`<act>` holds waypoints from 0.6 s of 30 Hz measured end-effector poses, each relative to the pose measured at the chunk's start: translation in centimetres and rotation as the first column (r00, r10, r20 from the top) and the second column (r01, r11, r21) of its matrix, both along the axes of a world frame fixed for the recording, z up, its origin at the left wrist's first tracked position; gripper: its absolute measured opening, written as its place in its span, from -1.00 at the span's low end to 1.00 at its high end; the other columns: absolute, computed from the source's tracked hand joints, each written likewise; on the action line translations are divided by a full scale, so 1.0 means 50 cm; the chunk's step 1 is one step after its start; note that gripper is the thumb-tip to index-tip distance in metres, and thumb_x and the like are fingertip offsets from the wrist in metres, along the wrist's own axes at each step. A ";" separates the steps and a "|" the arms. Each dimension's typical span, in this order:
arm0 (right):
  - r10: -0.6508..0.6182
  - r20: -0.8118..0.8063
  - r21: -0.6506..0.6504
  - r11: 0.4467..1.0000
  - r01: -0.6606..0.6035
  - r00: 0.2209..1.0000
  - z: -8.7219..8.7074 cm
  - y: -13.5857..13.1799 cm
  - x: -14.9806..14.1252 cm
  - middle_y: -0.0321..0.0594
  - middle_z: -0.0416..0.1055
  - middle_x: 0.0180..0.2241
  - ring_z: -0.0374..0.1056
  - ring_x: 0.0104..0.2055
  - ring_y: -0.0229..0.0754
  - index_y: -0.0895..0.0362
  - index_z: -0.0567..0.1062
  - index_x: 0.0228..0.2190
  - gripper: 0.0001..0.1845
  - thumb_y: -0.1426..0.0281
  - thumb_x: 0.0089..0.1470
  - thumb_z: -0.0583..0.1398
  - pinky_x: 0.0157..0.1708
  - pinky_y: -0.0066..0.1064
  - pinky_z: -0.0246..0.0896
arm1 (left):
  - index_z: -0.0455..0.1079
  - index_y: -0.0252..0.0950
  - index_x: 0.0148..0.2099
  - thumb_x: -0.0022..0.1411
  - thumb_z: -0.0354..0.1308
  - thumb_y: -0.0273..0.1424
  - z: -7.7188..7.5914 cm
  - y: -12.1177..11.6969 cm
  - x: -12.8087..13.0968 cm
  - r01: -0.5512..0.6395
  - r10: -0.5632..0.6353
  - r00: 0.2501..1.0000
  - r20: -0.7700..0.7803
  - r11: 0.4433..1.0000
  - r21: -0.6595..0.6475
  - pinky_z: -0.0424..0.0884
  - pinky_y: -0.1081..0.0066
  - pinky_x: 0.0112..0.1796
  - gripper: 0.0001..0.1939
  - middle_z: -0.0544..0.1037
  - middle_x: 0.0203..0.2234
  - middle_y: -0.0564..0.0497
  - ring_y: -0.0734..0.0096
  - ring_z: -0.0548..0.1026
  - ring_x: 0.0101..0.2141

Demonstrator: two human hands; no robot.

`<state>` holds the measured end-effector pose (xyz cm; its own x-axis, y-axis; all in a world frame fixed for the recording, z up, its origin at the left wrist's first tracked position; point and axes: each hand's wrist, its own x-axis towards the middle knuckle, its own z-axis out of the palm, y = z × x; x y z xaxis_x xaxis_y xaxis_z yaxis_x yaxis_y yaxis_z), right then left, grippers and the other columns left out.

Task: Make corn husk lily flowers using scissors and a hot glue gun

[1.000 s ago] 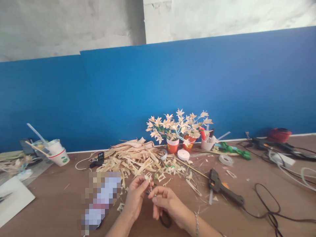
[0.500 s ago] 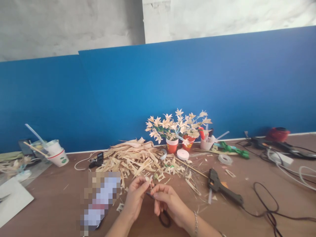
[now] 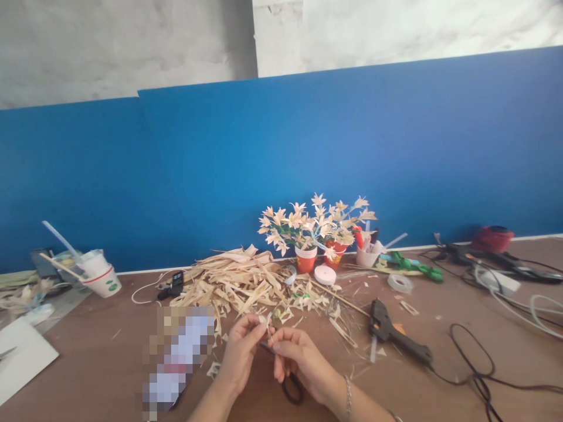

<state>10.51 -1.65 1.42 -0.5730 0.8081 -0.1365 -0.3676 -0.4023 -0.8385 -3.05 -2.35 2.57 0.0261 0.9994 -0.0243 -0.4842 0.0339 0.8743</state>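
My left hand is closed in a pinch on a small pale strip, which looks like a piece of dried husk. Close beside it, my right hand has its thumb and forefinger pinched at the strip's lower end. A dark tool with a black loop handle, seemingly scissors, is tucked under the right hand's curled fingers; most of it is hidden. Just beyond the fingers lies a heap of dried husks with cut scraps around it.
Husk flowers stand in red cups behind a white tape roll. To the right are a glue gun with its cord, a clear tape roll and cables. A blurred-out phone and paper cup are at left.
Both hands hold nearly the same pose, pinching the strip. The view has shifted very slightly; nothing has been let go or taken up.
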 end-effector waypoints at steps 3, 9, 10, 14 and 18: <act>-0.002 -0.005 0.009 1.000 0.002 1.000 -0.006 0.001 -0.001 -0.26 0.42 -0.74 0.22 -0.76 -0.39 0.25 0.38 -0.44 -0.76 0.31 -0.12 0.22 -0.71 -0.59 -0.16 | 0.40 -0.32 -0.42 0.03 0.24 -0.44 -0.001 0.000 -0.001 -0.002 0.002 1.000 -0.001 1.000 0.008 0.29 0.47 -0.32 -0.93 0.50 -0.50 0.04 0.47 0.41 -0.43; -0.013 -0.015 0.008 1.000 0.013 1.000 -0.009 0.002 -0.002 -0.26 0.42 -0.74 0.23 -0.75 -0.38 0.24 0.38 -0.45 -0.74 0.29 -0.12 0.24 -0.70 -0.59 -0.13 | 0.40 -0.33 -0.41 0.03 0.23 -0.43 -0.002 0.001 -0.002 0.010 -0.009 0.999 -0.036 1.000 0.012 0.28 0.47 -0.33 -0.93 0.51 -0.51 0.03 0.48 0.40 -0.45; -0.013 -0.014 0.010 1.000 0.014 1.000 -0.008 0.002 -0.002 -0.26 0.41 -0.74 0.23 -0.75 -0.38 0.24 0.39 -0.46 -0.73 0.28 -0.13 0.25 -0.70 -0.59 -0.13 | 0.41 -0.33 -0.41 0.04 0.23 -0.43 -0.001 0.001 -0.001 0.015 -0.015 0.999 -0.043 1.000 0.012 0.28 0.47 -0.33 -0.92 0.51 -0.52 0.03 0.49 0.39 -0.47; -0.007 -0.023 0.020 1.000 0.007 1.000 -0.007 0.001 0.000 -0.25 0.42 -0.74 0.24 -0.74 -0.37 0.24 0.39 -0.45 -0.72 0.28 -0.13 0.25 -0.69 -0.59 -0.12 | 0.41 -0.34 -0.42 0.02 0.24 -0.40 0.004 -0.001 0.000 0.003 -0.003 0.999 -0.044 1.000 0.004 0.28 0.46 -0.34 -0.89 0.51 -0.52 0.02 0.48 0.38 -0.48; -0.012 -0.022 0.025 1.000 0.013 1.000 -0.009 0.002 0.000 -0.26 0.42 -0.73 0.24 -0.73 -0.37 0.24 0.38 -0.45 -0.71 0.26 -0.14 0.27 -0.68 -0.59 -0.11 | 0.40 -0.34 -0.44 0.00 0.25 -0.39 0.008 -0.004 0.003 -0.002 0.002 0.999 -0.041 1.000 -0.007 0.28 0.46 -0.34 -0.88 0.50 -0.53 0.02 0.47 0.38 -0.48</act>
